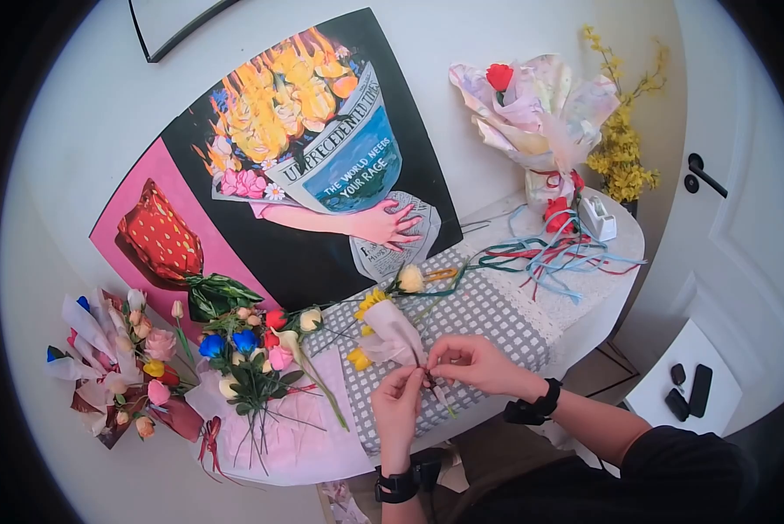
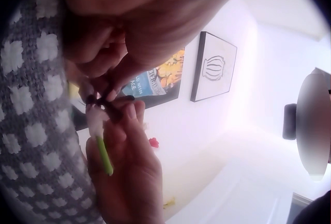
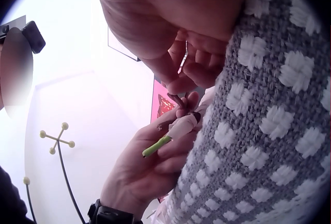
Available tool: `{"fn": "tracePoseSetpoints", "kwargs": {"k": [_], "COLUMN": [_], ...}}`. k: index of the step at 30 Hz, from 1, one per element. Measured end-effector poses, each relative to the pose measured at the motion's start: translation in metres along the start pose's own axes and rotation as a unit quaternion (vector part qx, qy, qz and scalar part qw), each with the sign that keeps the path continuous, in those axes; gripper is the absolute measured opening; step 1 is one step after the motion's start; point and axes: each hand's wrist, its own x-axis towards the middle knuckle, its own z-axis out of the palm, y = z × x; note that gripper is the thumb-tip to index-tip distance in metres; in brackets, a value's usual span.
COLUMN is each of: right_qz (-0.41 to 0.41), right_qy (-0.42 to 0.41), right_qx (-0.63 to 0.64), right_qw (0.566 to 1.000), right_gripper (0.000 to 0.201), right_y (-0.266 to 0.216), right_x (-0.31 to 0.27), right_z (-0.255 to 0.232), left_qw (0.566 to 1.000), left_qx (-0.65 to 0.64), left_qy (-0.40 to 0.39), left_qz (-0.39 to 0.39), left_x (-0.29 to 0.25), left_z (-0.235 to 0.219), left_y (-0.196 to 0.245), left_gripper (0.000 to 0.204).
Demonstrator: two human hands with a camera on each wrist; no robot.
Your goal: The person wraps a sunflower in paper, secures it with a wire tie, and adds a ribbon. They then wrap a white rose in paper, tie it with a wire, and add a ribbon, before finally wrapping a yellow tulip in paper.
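A small bouquet of yellow flowers in pale paper (image 1: 394, 339) lies on the grey-and-white cloth (image 1: 488, 336), its green stem (image 2: 104, 156) sticking out below the gathered paper. A dark ribbon (image 2: 113, 111) is wound round the paper's narrow end. My left hand (image 1: 397, 407) pinches the ribbon at the left of the stem; my right hand (image 1: 472, 365) pinches it from the right. The fingertips of both hands nearly meet over the knot area, and their grip partly hides the ribbon. In the right wrist view the ribbon (image 3: 177, 100) shows between the two hands.
Loose roses and leaves (image 1: 257, 371) lie on pink paper at the left, beside a wrapped bouquet (image 1: 130, 367). Another bouquet (image 1: 540, 113), blue and red ribbons (image 1: 553, 258) and a tape dispenser (image 1: 598, 218) stand or lie at the back right. A painting (image 1: 322, 148) leans on the wall.
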Motion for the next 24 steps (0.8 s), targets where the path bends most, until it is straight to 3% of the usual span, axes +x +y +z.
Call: {"fn": "tracePoseSetpoints", "kwargs": {"k": [3, 5, 6, 9, 12, 14, 18, 21, 24], "right_qz": [-0.023, -0.043, -0.062, -0.083, -0.098, -0.112, -0.108, -0.100, -0.085], "right_qy": [-0.004, 0.004, 0.013, 0.016, 0.064, 0.079, 0.090, 0.152, 0.152], "right_qx": [-0.016, -0.046, -0.075, -0.171, -0.138, -0.148, -0.224, -0.245, -0.264], "right_qw": [1.000, 0.998, 0.995, 0.982, 0.983, 0.979, 0.964, 0.952, 0.949], "right_gripper": [0.009, 0.009, 0.009, 0.010, 0.014, 0.016, 0.024, 0.024, 0.019], "right_y": [-0.006, -0.001, 0.000, -0.014, -0.007, -0.010, -0.021, -0.008, -0.013], "right_x": [-0.003, -0.003, -0.003, -0.005, -0.004, -0.006, -0.010, -0.007, -0.008], "right_z": [0.003, 0.005, 0.006, 0.011, 0.015, 0.014, 0.016, 0.022, 0.025], "left_qw": [0.999, 0.984, 0.984, 0.990, 0.992, 0.996, 0.998, 0.998, 0.999], "left_qx": [0.039, 0.109, 0.110, 0.091, 0.090, 0.076, 0.052, 0.052, 0.026], "left_qy": [-0.028, -0.094, -0.095, -0.081, -0.066, -0.042, -0.028, -0.026, -0.023], "left_qz": [-0.021, 0.102, 0.103, 0.069, 0.059, -0.016, -0.004, -0.005, 0.000], "left_x": [0.002, 0.006, 0.005, 0.001, -0.002, -0.003, -0.001, -0.001, 0.001], "left_z": [-0.004, -0.001, -0.001, 0.001, 0.001, 0.001, 0.000, 0.000, -0.003], "left_y": [-0.008, -0.018, -0.020, -0.015, -0.011, -0.005, -0.007, -0.006, -0.008], "left_gripper": [0.013, 0.017, 0.017, 0.014, 0.014, 0.017, 0.015, 0.013, 0.013]}}
